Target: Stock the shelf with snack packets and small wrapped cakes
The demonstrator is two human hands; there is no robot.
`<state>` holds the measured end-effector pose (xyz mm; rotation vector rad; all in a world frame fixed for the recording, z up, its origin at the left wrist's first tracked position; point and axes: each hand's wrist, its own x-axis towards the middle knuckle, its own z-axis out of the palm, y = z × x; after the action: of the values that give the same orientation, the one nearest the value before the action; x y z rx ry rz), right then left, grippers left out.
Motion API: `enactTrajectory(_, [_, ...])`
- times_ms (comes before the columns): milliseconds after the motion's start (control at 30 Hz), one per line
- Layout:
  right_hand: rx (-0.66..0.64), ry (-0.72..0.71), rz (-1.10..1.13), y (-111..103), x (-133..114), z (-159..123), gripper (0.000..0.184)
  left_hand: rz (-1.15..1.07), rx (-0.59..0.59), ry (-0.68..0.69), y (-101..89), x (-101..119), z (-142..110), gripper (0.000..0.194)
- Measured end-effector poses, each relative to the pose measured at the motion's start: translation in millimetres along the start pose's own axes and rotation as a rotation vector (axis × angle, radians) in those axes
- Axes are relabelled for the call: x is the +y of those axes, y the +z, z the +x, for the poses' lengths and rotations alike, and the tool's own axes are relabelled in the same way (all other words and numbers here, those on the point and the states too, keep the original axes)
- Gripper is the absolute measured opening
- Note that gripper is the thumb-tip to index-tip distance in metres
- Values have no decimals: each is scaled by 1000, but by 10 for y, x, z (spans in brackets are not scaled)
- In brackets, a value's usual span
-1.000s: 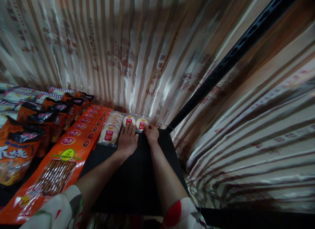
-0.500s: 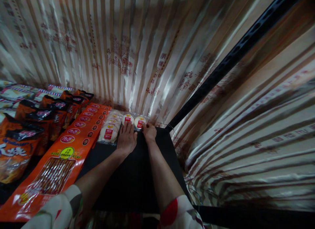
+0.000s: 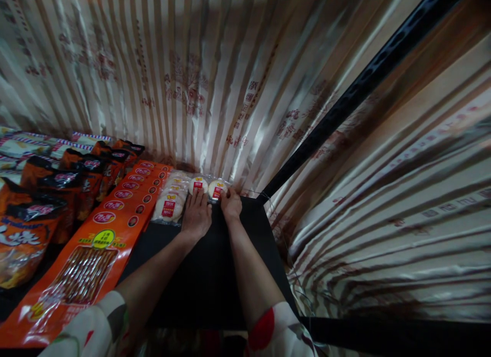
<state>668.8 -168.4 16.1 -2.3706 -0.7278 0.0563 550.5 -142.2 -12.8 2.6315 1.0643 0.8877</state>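
Clear packs of round white rice crackers with red labels lie at the back of a black shelf. My left hand (image 3: 196, 217) rests with its fingers stretched out flat over the lower part of the middle rice cracker pack (image 3: 198, 183). At the right-hand rice cracker pack (image 3: 217, 189), my right hand (image 3: 231, 205) has its fingers bent and pinched on the right edge. The two packs sit side by side. Left of them, touching or nearly so, is a row of overlapping rice cracker packs (image 3: 169, 206).
Long orange snack packets (image 3: 109, 216) overlap on the left, beside orange and black snack bags (image 3: 34, 224). Striped-edge packs (image 3: 28, 144) lie farther back. Pleated printed cloth (image 3: 222, 81) hangs behind and to the right. A slanting black post (image 3: 345, 111) rises from the corner of the black shelf (image 3: 203, 280).
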Motion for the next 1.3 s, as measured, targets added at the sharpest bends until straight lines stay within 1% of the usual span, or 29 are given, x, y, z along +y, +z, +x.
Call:
enactTrajectory(167, [96, -58, 92, 38, 50, -50, 36, -10, 14, 17, -2, -7, 2, 43])
enactTrajectory(300, [65, -42, 67, 40, 42, -68, 35, 3, 8, 18, -6, -1, 5, 44])
enactTrajectory(400, [56, -51, 109, 28, 47, -68, 34, 5, 15, 21, 2, -1, 4, 43])
enactTrajectory(567, [152, -95, 268, 59, 107, -136, 39, -8, 40, 42, 5, -9, -2, 43])
enactTrajectory(700, [212, -126, 319, 100, 124, -239, 33, -22, 80, 63, -21, -12, -4, 41])
enactTrajectory(833, [229, -155, 329, 114, 111, -348, 30, -46, 56, 101, -60, 0, -23, 40])
enactTrajectory(967, [232, -203, 321, 84, 91, -446, 29, -56, 15, 88, -130, 54, -75, 39])
enactTrajectory(1100, [211, -227, 319, -11, 24, -574, 26, -69, -28, 98, -255, 144, -162, 36])
enactTrajectory(1200, [178, -230, 337, -100, -50, -721, 25, -88, -61, 114, -364, 193, -263, 34])
enactTrajectory(1300, [138, -221, 370, -180, -110, -902, 25, -106, -67, 118, -466, 207, -398, 35])
